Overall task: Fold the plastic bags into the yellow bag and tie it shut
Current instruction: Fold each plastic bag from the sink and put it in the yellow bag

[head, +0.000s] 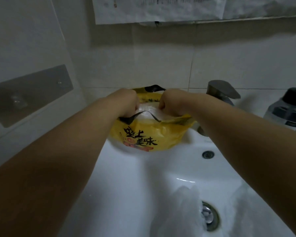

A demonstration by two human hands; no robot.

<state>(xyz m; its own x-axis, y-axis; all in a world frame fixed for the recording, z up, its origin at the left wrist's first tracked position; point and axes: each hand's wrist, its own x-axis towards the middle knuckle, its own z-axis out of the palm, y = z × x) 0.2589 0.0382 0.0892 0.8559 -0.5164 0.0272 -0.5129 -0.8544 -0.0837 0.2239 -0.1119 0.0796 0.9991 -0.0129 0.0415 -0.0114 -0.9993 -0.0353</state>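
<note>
A yellow bag (150, 134) with black and red printed characters sits on the far rim of a white sink (126, 185). Its mouth faces up and pale clear plastic bags (148, 111) show inside it. My left hand (126, 103) grips the bag's left edge by its black-trimmed handle. On the opposite side, my right hand (171, 105) grips the right edge and handle. Both fists are curled, with the fingertips hidden in the plastic. Another clear plastic bag (179, 214) lies crumpled in the basin near the drain (209, 215).
A grey tap (222, 93) stands just right of the bag. A pump dispenser (292, 108) is at the far right edge. Behind is a tiled wall with a metal plate (29, 94) on the left and paper sheets (161, 9) above.
</note>
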